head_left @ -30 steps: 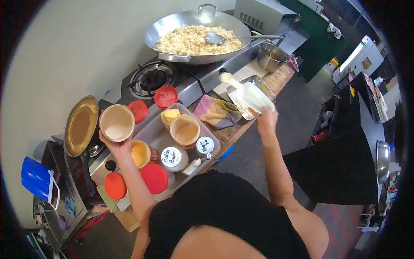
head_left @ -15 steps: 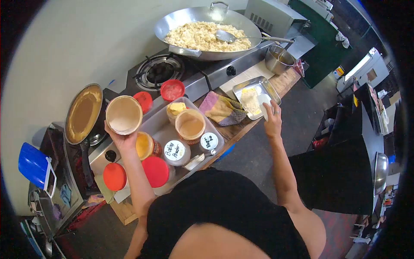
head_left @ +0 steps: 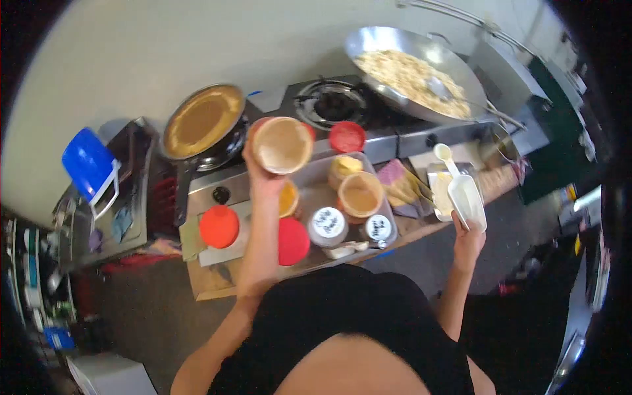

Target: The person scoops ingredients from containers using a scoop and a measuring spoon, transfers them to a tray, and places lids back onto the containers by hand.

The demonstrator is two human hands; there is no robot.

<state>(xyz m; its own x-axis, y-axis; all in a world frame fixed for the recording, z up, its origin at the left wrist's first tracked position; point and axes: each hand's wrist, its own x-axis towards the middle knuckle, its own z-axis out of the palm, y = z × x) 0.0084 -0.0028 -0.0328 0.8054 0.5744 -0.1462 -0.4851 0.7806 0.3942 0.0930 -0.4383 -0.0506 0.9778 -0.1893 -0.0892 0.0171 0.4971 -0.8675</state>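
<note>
My left hand (head_left: 264, 179) is closed around an open jar (head_left: 283, 145) of pale powder, its mouth tilted toward me. Below it is a clear plastic bin (head_left: 318, 175) of tubs: a jar of tan powder (head_left: 361, 195), a tub with a yellow block (head_left: 346, 167), an orange-yellow jar (head_left: 288, 199), and two containers with handwritten labels (head_left: 328, 224). In my right hand (head_left: 469, 245) is a white scoop (head_left: 467, 199), gripped by its wide end, with its small round end pointing away. Behind the scoop, a metal tray (head_left: 440, 191) holding something pale yellow is partly hidden.
On the stove at left sits a frying pan (head_left: 204, 125) with brown batter-like contents. A burner (head_left: 331, 103) lies between it and a big wok (head_left: 408, 79) of pale crumbly food with a ladle (head_left: 437, 88). Red lids (head_left: 347, 137), a cloth (head_left: 397, 188) and a steel pot (head_left: 498, 146) are nearby.
The view has swung left, so the stove and bin appear farther right. My right hand has drawn back from over the tray, and the white scoop now shows fully. My left hand still holds the jar.
</note>
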